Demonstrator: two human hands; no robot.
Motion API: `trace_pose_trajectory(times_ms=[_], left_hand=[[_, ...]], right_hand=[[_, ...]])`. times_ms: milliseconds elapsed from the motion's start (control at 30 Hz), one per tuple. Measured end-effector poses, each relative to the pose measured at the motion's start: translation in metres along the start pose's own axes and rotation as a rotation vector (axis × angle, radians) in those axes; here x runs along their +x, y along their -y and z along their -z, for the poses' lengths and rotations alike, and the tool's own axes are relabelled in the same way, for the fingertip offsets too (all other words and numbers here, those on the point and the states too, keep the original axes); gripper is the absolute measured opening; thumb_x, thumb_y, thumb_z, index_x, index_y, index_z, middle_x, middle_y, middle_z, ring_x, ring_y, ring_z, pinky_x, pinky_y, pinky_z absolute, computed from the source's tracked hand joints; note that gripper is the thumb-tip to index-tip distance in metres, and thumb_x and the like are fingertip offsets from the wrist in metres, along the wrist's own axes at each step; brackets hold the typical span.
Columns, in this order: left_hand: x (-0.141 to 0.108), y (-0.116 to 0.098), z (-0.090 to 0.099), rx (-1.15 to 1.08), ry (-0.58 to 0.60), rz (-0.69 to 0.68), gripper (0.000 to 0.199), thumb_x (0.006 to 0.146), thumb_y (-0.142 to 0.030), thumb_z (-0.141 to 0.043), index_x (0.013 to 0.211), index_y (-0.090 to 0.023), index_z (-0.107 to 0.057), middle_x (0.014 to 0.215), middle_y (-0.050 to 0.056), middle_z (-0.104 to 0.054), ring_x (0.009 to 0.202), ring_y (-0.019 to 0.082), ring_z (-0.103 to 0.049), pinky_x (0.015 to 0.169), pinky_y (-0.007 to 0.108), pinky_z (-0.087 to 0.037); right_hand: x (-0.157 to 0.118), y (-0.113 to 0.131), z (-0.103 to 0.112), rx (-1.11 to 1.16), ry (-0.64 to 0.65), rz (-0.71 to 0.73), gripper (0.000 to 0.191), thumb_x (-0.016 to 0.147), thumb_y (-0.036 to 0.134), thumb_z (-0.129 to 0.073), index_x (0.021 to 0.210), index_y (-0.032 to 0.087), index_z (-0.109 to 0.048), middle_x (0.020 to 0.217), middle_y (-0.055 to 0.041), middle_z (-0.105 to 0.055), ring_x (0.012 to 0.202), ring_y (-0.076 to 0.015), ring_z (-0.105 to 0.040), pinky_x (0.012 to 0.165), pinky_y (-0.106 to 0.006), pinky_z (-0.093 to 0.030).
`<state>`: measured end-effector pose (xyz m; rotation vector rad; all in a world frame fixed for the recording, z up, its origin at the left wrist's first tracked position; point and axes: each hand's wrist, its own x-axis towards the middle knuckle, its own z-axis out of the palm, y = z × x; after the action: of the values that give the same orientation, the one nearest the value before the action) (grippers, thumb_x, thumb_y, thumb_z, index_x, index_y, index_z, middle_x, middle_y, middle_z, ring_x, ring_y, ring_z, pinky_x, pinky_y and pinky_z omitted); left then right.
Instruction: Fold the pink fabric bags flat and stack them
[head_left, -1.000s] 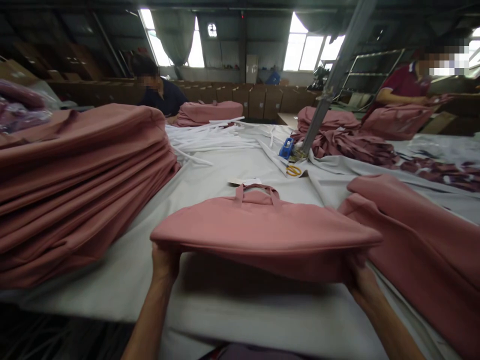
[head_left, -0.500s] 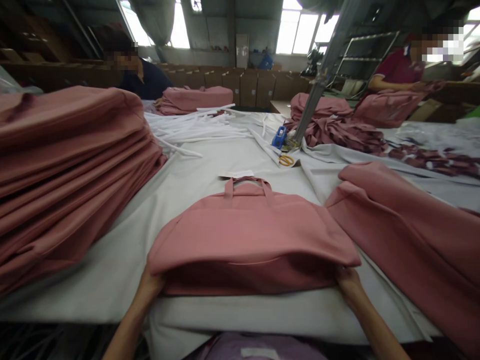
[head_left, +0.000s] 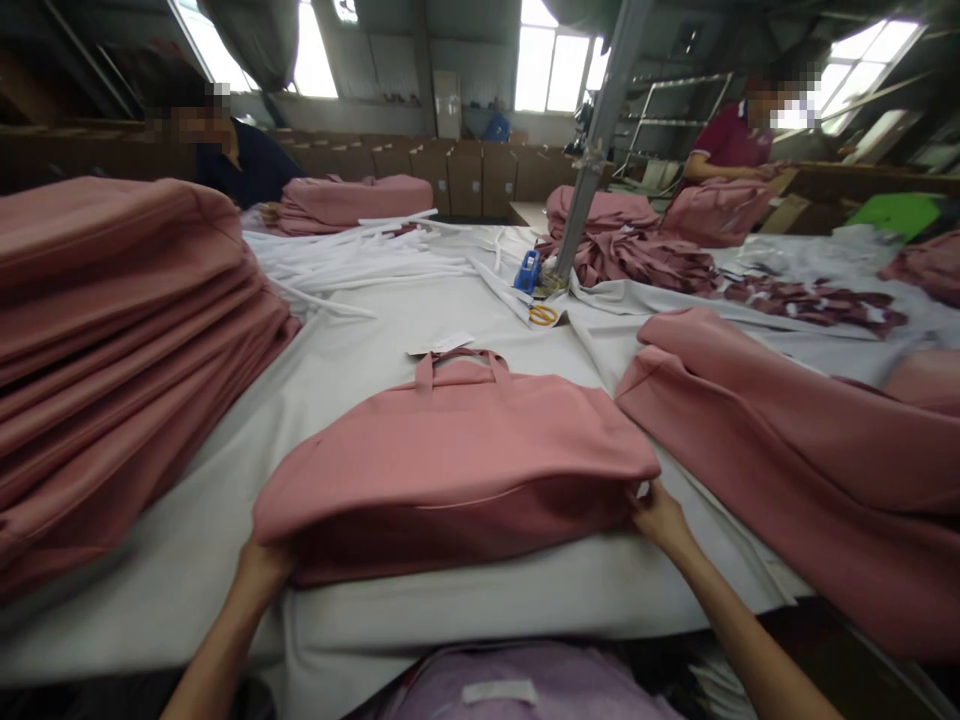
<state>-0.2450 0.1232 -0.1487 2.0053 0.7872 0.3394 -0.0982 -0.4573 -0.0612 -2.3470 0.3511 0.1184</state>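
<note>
A pink fabric bag (head_left: 450,460) with two short handles (head_left: 459,368) lies on the white-covered table (head_left: 180,590), its open lower edge facing me. My left hand (head_left: 262,572) grips the bag's near left corner. My right hand (head_left: 660,516) holds its near right corner, with the fingers curled around the edge. A small white tag (head_left: 442,345) lies just beyond the handles. A tall stack of folded pink fabric (head_left: 112,340) rises left of the bag, and loose pink cloth (head_left: 780,460) lies to its right.
Long white straps (head_left: 352,260), yellow-handled scissors (head_left: 543,315) and a blue tape dispenser (head_left: 528,272) lie farther along the table beside a metal pole (head_left: 600,130). A seated person (head_left: 240,165) and a person in a red shirt (head_left: 727,140) handle pink cloth beyond.
The bag has come down from a raised, bowed shape and lies flatter on the table. Both hands have moved toward me and apart at its near corners. The view has swung slightly.
</note>
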Motion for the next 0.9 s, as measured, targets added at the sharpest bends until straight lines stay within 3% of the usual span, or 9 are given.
trace_pose_trajectory(times_ms=[67,167,233,333,433,500,600,733,900], left_hand=[[-0.002,-0.009,-0.001,0.064,-0.040,0.012,0.027,0.048,-0.045,-0.058,0.066,-0.026,-0.050,0.066,0.009,-0.058,0.101,0.045,-0.055,0.090,0.055,-0.043],[-0.016,-0.023,-0.002,0.160,-0.077,0.013,0.023,0.056,-0.045,-0.055,0.066,-0.025,-0.051,0.066,0.010,-0.058,0.095,0.046,-0.058,0.083,0.053,-0.045],[-0.033,-0.035,-0.004,0.214,-0.076,0.002,0.026,0.063,-0.047,-0.054,0.072,-0.022,-0.055,0.070,0.012,-0.060,0.096,0.047,-0.057,0.082,0.054,-0.045],[-0.070,-0.059,-0.006,0.328,-0.243,-0.102,0.050,0.073,-0.047,-0.058,0.109,-0.012,-0.056,0.100,0.019,-0.061,0.111,0.047,-0.050,0.092,0.059,-0.040],[-0.113,-0.087,-0.012,0.353,-0.441,-0.570,0.064,0.081,-0.032,-0.061,0.139,-0.018,-0.037,0.121,0.017,-0.055,0.116,0.037,-0.050,0.099,0.055,-0.040],[-0.133,-0.110,-0.024,0.329,-0.159,-1.049,0.056,0.084,-0.017,-0.057,0.137,-0.032,-0.043,0.121,0.009,-0.060,0.114,0.028,-0.055,0.099,0.045,-0.044],[-0.136,-0.148,-0.058,0.374,0.591,-1.505,0.057,0.090,-0.012,-0.048,0.142,-0.033,-0.038,0.131,0.005,-0.059,0.127,0.024,-0.049,0.105,0.041,-0.043],[-0.100,-0.179,-0.123,0.328,1.136,-1.509,0.067,0.097,-0.027,-0.042,0.152,-0.021,-0.004,0.154,0.013,-0.025,0.142,0.026,-0.025,0.116,0.043,-0.027],[-0.069,-0.168,-0.171,0.369,1.239,-1.309,0.077,0.092,-0.043,-0.049,0.152,-0.025,-0.004,0.158,0.009,-0.011,0.143,0.032,-0.015,0.118,0.047,-0.016]], right_hand=[[-0.015,0.021,0.019,-0.095,-0.145,0.173,0.096,0.066,0.060,-0.066,0.141,0.010,-0.034,0.103,-0.0186,-0.065,0.096,-0.0391,-0.061,0.081,-0.051,-0.048],[-0.049,0.054,0.043,-0.197,-0.377,0.659,0.092,0.079,0.052,-0.060,0.149,0.014,-0.015,0.140,-0.0197,-0.042,0.128,-0.0371,-0.041,0.103,-0.054,-0.035],[-0.060,0.072,0.047,-0.305,-0.359,0.945,0.082,0.083,0.048,-0.060,0.148,0.019,-0.020,0.146,-0.0164,-0.037,0.134,-0.0358,-0.033,0.109,-0.056,-0.026],[-0.045,0.087,0.039,-0.543,-0.228,1.103,0.072,0.083,0.035,-0.062,0.144,0.018,-0.030,0.139,-0.0164,-0.046,0.128,-0.0378,-0.039,0.108,-0.064,-0.018],[-0.012,0.093,0.032,-0.657,-0.094,1.069,0.055,0.077,0.017,-0.060,0.131,0.017,-0.049,0.118,-0.0130,-0.061,0.106,-0.0308,-0.056,0.100,-0.053,-0.034],[0.003,0.098,0.036,-0.698,0.014,1.063,0.044,0.077,0.016,-0.061,0.121,0.019,-0.058,0.108,-0.0097,-0.064,0.094,-0.0258,-0.059,0.087,-0.040,-0.044],[0.008,0.108,0.047,-0.738,0.134,1.085,0.039,0.080,0.018,-0.060,0.118,0.024,-0.061,0.106,-0.0075,-0.063,0.090,-0.0222,-0.059,0.077,-0.031,-0.047],[0.002,0.108,0.051,-0.785,0.166,1.122,0.046,0.077,0.012,-0.058,0.120,0.028,-0.062,0.114,-0.0103,-0.060,0.096,-0.0240,-0.060,0.082,-0.034,-0.049],[0.007,0.078,0.026,-0.712,-0.097,1.240,0.054,0.070,0.005,-0.058,0.118,0.027,-0.065,0.123,-0.0158,-0.057,0.103,-0.0290,-0.058,0.087,-0.042,-0.049]])
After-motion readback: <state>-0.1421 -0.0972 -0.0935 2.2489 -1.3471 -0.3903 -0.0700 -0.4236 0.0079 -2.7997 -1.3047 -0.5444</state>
